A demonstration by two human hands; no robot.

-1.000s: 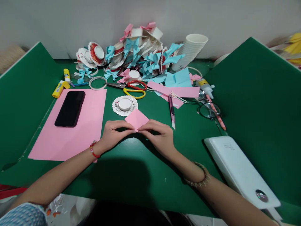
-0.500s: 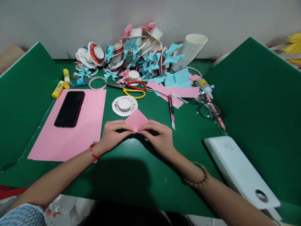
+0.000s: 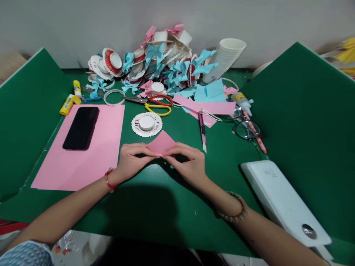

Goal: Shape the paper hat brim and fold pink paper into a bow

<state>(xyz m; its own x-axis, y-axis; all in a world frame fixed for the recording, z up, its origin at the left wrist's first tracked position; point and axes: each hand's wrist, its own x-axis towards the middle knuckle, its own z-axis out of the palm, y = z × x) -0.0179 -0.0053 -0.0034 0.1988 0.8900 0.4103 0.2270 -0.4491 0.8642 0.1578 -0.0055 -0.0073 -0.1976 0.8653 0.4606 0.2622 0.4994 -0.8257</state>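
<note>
A small square of pink paper [image 3: 161,142] is pinched between my two hands, one corner pointing away from me. My left hand [image 3: 135,159] grips its near left edge between thumb and fingers. On the other side my right hand [image 3: 188,160] pinches the near right edge, both thumbs close together at the bottom corner, where a narrow strip looks folded. Just beyond the paper lies a white scalloped paper disc [image 3: 146,124] with a round raised centre. Scissors [image 3: 155,103] with red and yellow handles rest behind it, and a utility knife [image 3: 202,131] lies to the right.
Pink sheets [image 3: 108,155] under a black phone [image 3: 81,128] lie left, near glue sticks [image 3: 68,104]. Paper bows and discs [image 3: 155,62] are heaped at the back beside stacked cups [image 3: 226,59]. Glasses [image 3: 246,129] and a white device [image 3: 283,199] lie right, between green side panels [image 3: 302,111].
The pink paper's side edges curl up slightly more, and its far corner sits a little lower. Both hands keep their pinch in nearly the same place.
</note>
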